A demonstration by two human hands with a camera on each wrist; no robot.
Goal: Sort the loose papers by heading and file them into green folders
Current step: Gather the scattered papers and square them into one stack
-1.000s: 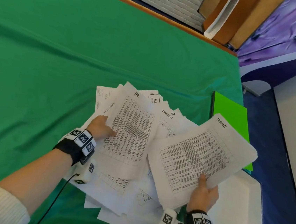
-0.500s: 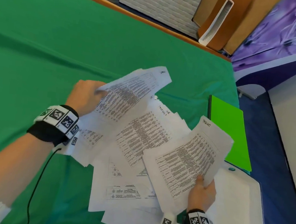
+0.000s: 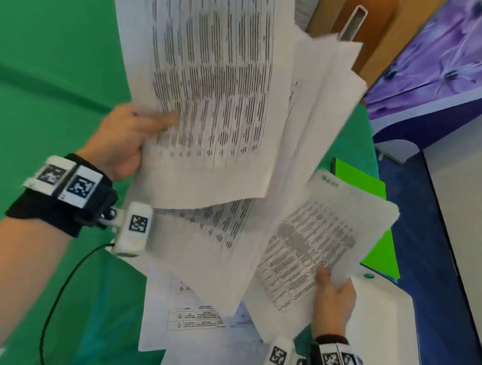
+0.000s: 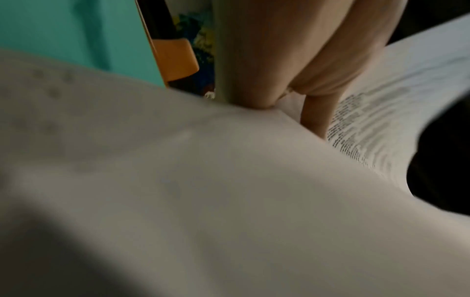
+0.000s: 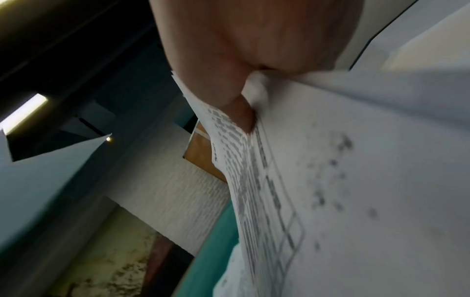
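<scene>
Covering the whole work surface, the wide green cloth-covered table (image 3: 48, 52) stretches away to a wooden edge at the far side. Above it, a large fanned sheaf of white printed papers (image 3: 213, 90) is held up off the cloth, tilted toward the camera, its lines of text blurred. The left hand (image 3: 122, 137) grips this sheaf at its lower left edge, thumb laid across the front sheet and fingers curled behind; the left wrist view shows fingers (image 4: 330, 66) pressed against the paper from the back.

Lower on the table lies a loose pile of white sheets with printed tables (image 3: 192, 320), partly hidden beneath the raised sheaf. To the right, a smaller white sheet bearing a handwritten heading (image 3: 326, 239) is lifted clear of the pile; its heading is too blurred to read. The right hand (image 3: 332, 302) pinches it at its lower edge, thumb on top, and the right wrist view shows the thumb (image 5: 236, 96) clamped on the printed page.

Beyond that sheet, a bright green flat folder (image 3: 361, 183) lies at the table's right edge, partly covered by it. A white tray-like surface (image 3: 381, 331) sits just beside the right hand.
</scene>
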